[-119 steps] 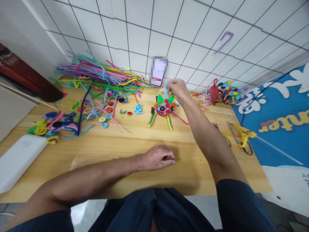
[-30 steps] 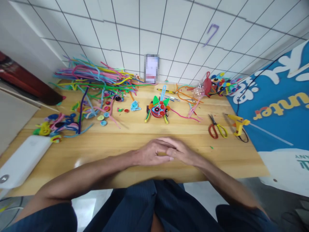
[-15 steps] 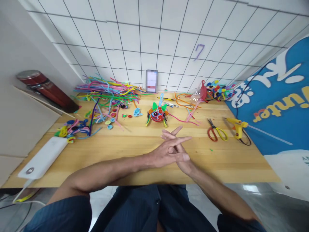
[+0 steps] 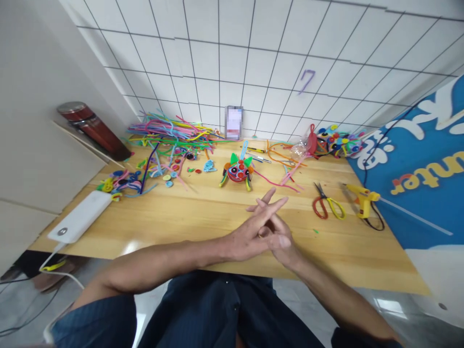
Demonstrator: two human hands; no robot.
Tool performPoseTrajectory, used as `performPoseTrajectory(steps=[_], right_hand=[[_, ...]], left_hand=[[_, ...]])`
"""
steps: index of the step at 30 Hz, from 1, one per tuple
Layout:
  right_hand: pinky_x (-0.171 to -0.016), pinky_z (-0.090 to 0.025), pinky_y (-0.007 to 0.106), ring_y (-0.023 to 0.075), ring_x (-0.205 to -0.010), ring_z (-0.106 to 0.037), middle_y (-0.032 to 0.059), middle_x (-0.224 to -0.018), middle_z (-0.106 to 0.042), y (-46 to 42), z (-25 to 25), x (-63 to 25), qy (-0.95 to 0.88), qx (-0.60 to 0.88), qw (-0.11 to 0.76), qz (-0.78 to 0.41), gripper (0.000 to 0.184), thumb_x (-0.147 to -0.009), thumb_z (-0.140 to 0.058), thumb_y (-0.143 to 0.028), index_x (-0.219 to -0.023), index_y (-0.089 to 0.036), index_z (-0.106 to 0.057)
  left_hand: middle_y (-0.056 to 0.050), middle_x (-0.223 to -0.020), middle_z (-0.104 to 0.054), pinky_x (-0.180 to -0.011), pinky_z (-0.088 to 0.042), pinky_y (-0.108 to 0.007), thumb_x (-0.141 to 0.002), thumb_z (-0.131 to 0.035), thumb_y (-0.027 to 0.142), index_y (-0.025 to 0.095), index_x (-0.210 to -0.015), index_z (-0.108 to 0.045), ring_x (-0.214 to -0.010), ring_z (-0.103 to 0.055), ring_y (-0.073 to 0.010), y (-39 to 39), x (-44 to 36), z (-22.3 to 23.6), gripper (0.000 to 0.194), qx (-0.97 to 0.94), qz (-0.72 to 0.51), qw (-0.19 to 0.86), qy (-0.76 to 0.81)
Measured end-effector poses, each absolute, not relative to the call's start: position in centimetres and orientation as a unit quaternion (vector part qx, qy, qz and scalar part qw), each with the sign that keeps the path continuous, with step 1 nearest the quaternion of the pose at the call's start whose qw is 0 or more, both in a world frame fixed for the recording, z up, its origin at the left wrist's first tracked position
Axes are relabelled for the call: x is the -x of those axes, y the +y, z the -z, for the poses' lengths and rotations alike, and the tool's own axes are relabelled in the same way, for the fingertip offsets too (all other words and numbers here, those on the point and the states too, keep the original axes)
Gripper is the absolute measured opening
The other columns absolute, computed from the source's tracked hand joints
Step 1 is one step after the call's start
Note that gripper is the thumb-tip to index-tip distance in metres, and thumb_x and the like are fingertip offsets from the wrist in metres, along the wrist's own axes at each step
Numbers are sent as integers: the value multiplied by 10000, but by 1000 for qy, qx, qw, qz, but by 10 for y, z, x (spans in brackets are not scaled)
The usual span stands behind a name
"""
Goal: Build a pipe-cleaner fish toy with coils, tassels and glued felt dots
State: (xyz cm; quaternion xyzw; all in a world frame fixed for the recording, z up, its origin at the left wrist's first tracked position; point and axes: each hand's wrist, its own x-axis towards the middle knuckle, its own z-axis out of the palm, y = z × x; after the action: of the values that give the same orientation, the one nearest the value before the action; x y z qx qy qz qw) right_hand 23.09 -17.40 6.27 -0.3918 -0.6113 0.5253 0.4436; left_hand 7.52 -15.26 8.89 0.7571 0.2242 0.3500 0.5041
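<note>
Remotely, I saw the left hand point(image 4: 246, 240) and right hand point(image 4: 287, 249) crossed, fingers extended, gripping no object, apparently pausing. The green-eared, round red button-decorated figure point(image 4: 238, 172) stood beyond them; grasping it called for uncrossing first.

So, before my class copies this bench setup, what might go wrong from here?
The scissors lie with their blades parted; someone reaching across might get nicked.

The cable from the white power bank hangs off the table; a snag could drag the power bank down.

The pink pipe cleaner trails beside the button-faced figure; if they are attached, catching it might topple the figure.
</note>
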Motion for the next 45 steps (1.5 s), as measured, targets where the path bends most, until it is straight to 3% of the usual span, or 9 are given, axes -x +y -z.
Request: performPoseTrajectory(steps=[8,11,14,19,25,31,36,40,45], right_hand=[[-812,-651,420,264,-1022,-746,110,-1441,-667,-126,-71,-262,-579,424,459,-524,671,-898,-657,-707,-1448,-326,-606],[-902,-635,475,306,-1149,-731,138,-1412,-682,-127,-73,-248,-509,322,393,-695,795,-878,-484,-878,-1384,-285,-641],[-909,-634,462,289,-1095,-754,98,-1241,-768,-139,-69,-230,-425,302,352,-777,603,-850,-691,-740,-1261,-299,-703],[-929,-627,387,251,-1080,-755,54,-1153,-795,-146,-61,-230,-381,364,428,-734,380,-763,-887,-369,-1111,-284,-759],[-1035,-595,465,264,-1321,-655,61,-1438,-686,-158,-60,-239,-382,359,445,-726,506,-931,-625,-691,-1303,-354,-694],[-866,-627,365,228,-912,-761,56,-1003,-799,-193,-57,-212,-605,432,342,-575,335,-979,-652,-526,-1100,-243,-783],[-698,-605,258,192,-729,-779,39,-783,-815,-201,-85,-225,-656,518,393,-383,241,-980,-682,-420,-924,-226,-813],[-589,-570,262,183,-596,-726,37,-619,-745,-192,-93,-237,-655,500,423,-377,375,-991,-659,-471,-728,-215,-736],[-574,-455,244,124,-546,-602,-4,-585,-654,-176,-68,-199,-760,465,309,-331,410,-1016,-602,-400,-655,-210,-637]], left_hand=[[-168,-1755,-211,-1108,-531,-539,-893,-781,509,366,-1641,-349,-1575,-353,-363,-174,-71,-103,876,-677,-338,599,263],[-193,-1348,-676,-971,-598,-454,-921,-690,623,192,-1271,-689,-1192,-696,-313,-159,-73,-99,555,-613,-343,663,259],[-157,-924,-754,-838,-619,-419,-959,-476,772,116,-1008,-689,-871,-755,-261,-137,-70,-93,692,-547,-310,720,295],[-169,-1333,-707,-1050,-549,-430,-1020,-551,572,161,-1358,-601,-1225,-684,-276,-141,-59,-91,535,-756,-343,439,343],[-304,-1630,-423,-1271,-245,-657,-888,-616,755,97,-1595,-345,-1572,-338,-436,-144,-62,-61,1004,-908,-299,92,279],[-270,-1619,-462,-1304,-149,-630,-945,-605,545,71,-1645,-258,-1585,-325,-409,-133,-43,-52,914,-933,-218,76,276],[-239,-1626,-469,-1305,-175,-627,-849,-682,724,117,-1616,-364,-1578,-330,-411,-121,-2,-62,1028,-925,-240,69,288],[-194,-1505,-613,-1195,-391,-562,-906,-739,529,200,-1454,-580,-1449,-517,-365,-71,44,-65,659,-900,-321,54,291],[-59,-924,-776,-881,-546,-385,-961,-631,322,212,-874,-711,-893,-713,-221,16,80,-69,161,-756,-458,181,431]])
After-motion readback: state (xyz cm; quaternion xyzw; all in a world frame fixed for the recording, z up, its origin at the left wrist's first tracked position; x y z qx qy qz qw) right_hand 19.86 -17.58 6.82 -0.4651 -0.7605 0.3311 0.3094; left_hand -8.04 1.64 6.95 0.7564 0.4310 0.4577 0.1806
